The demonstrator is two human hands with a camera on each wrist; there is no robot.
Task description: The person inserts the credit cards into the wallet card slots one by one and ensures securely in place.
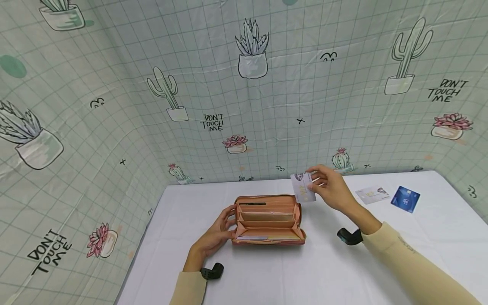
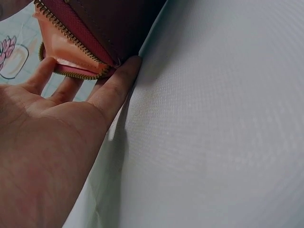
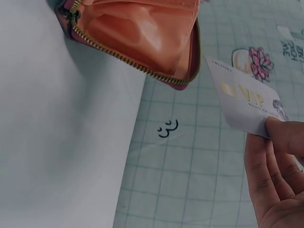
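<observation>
An orange-lined zip wallet (image 1: 268,218) lies unzipped and spread on the table, its compartments facing up. At its left end my left hand (image 1: 214,233) grips it, fingers toward the back corner and thumb at the front. The left wrist view shows those fingers (image 2: 116,90) against the wallet's zippered edge (image 2: 80,40). Between thumb and fingers, my right hand (image 1: 331,188) pinches a white VIP card (image 1: 303,187) by one edge, held up by the wallet's back right corner. In the right wrist view the VIP card (image 3: 242,99) is apart from the wallet (image 3: 137,38).
Right of my right hand, a second white card (image 1: 372,195) and a blue card (image 1: 406,199) lie flat on the white-covered table (image 1: 324,271). A dark strip (image 1: 252,203) shows in the wallet's back slot. Patterned cloth (image 1: 282,97) stands behind and beside the table.
</observation>
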